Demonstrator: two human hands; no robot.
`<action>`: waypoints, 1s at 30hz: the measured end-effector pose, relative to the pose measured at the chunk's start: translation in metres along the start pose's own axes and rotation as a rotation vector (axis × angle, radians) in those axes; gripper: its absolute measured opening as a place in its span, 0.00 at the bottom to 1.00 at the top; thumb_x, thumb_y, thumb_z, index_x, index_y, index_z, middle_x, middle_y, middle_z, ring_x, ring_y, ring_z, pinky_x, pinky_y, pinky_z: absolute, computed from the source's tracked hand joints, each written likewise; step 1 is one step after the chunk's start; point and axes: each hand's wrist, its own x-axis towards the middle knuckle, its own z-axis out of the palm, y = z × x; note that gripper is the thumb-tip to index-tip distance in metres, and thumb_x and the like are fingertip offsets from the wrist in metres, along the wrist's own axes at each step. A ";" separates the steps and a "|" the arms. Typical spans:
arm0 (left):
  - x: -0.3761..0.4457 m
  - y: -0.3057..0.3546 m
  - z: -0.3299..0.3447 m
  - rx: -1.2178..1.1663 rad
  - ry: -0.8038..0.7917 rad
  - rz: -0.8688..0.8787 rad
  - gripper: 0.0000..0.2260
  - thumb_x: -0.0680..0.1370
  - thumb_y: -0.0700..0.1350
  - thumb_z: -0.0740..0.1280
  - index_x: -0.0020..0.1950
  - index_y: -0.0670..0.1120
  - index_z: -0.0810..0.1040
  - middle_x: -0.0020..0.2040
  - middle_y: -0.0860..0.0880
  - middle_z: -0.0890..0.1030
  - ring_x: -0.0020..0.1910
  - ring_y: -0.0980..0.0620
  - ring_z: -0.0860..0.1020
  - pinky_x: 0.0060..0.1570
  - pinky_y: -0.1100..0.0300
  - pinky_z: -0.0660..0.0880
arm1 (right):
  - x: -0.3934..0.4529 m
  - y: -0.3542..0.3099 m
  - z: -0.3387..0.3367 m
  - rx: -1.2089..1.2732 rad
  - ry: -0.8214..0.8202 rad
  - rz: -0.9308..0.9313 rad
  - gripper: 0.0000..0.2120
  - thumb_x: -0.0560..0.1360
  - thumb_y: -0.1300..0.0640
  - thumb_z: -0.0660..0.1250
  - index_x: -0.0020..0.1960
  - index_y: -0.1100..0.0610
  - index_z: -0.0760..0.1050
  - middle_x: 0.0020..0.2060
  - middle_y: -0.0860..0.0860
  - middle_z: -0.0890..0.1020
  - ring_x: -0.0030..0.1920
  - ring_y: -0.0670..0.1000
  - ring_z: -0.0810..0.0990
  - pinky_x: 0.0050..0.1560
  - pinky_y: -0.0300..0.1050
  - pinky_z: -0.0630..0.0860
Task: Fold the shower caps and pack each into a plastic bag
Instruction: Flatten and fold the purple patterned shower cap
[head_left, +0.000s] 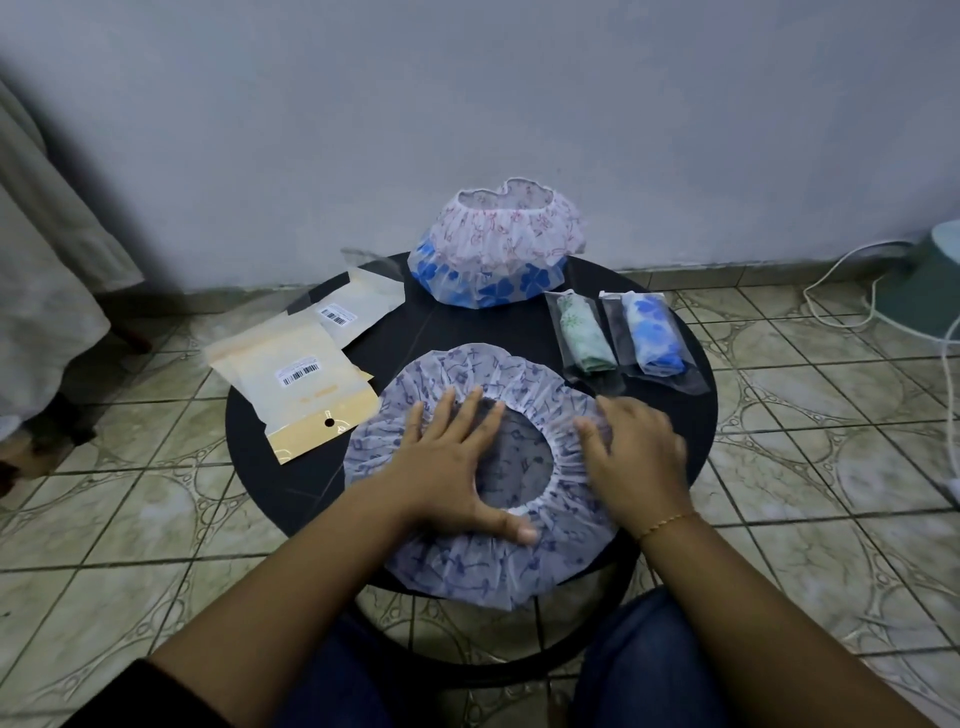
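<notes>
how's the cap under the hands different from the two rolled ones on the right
The purple-flowered cap lies spread flat, opening up; the green-print cap and blue-flowered cap are rolled into tight bundles. The flat one is unbagged, pressed by the left hand and right hand; each rolled one sits untouched inside a clear plastic bag. All three lie on the black round table.

Both bare forearms reach in from near edge toward centre. Left hand lies flat, palm down, fingers straight and spread, pointing far, thumb stretched out to right. Right hand lies palm down, fingers straight, close together, angled far-left. Thin gold bracelet circles right wrist.
</notes>
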 end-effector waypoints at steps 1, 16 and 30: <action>0.002 0.000 -0.001 -0.001 -0.026 0.001 0.60 0.57 0.80 0.59 0.74 0.57 0.28 0.71 0.52 0.24 0.70 0.48 0.25 0.68 0.43 0.26 | -0.001 0.003 -0.004 -0.070 -0.001 0.089 0.25 0.79 0.42 0.55 0.70 0.54 0.67 0.67 0.54 0.70 0.66 0.56 0.64 0.63 0.51 0.61; 0.011 -0.006 0.004 0.070 -0.131 -0.033 0.51 0.63 0.78 0.56 0.74 0.59 0.31 0.75 0.51 0.28 0.72 0.46 0.27 0.69 0.39 0.29 | -0.008 -0.002 -0.018 1.381 -0.411 0.401 0.17 0.74 0.66 0.65 0.62 0.62 0.73 0.53 0.61 0.81 0.49 0.60 0.78 0.44 0.54 0.73; 0.022 0.017 -0.009 -0.153 0.115 -0.021 0.52 0.62 0.75 0.61 0.78 0.55 0.42 0.78 0.52 0.37 0.76 0.48 0.36 0.73 0.44 0.36 | 0.003 -0.056 -0.044 0.721 -0.078 -0.039 0.14 0.75 0.64 0.60 0.31 0.60 0.68 0.42 0.61 0.74 0.37 0.46 0.71 0.40 0.35 0.68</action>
